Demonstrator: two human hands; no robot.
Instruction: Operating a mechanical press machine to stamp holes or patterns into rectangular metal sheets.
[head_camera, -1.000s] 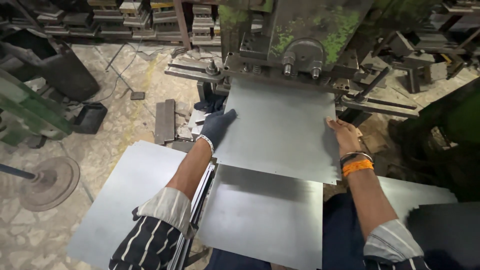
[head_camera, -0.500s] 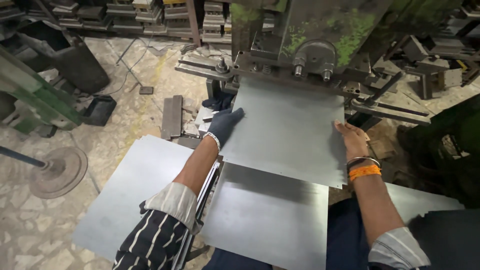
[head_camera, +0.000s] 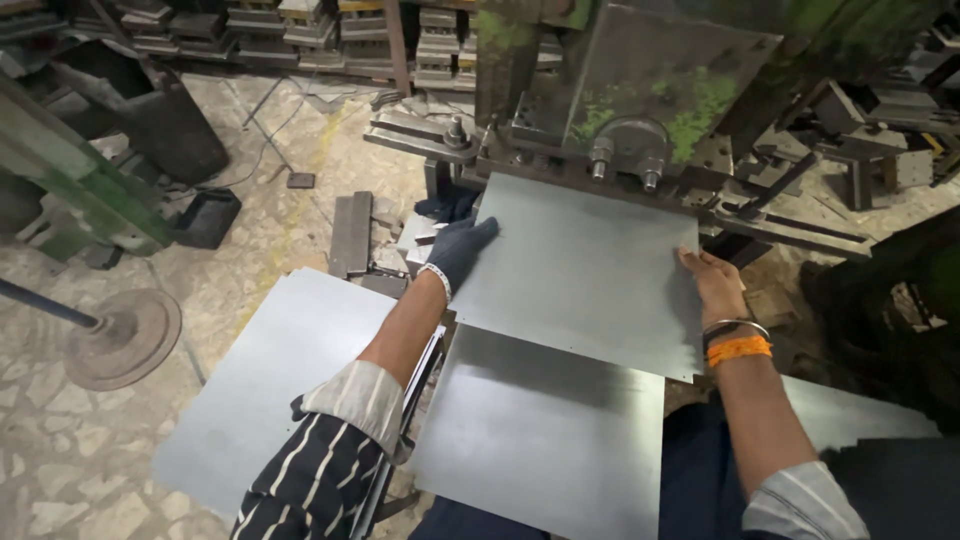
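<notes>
Gripping the metal sheet (head_camera: 580, 270) edges, 2 hands seemingly feed the press (head_camera: 640, 90).

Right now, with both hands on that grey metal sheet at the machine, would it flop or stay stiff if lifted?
The metal sheet looks thin yet lies flat, so probably fairly stiff, flexing slightly. Its smooth sheen suggests slipperiness; the left hand wears a glove, the right hand is bare.

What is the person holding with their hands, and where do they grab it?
A flat metal sheet: the gloved left hand holds its left edge, the bare right hand its right edge.
</notes>
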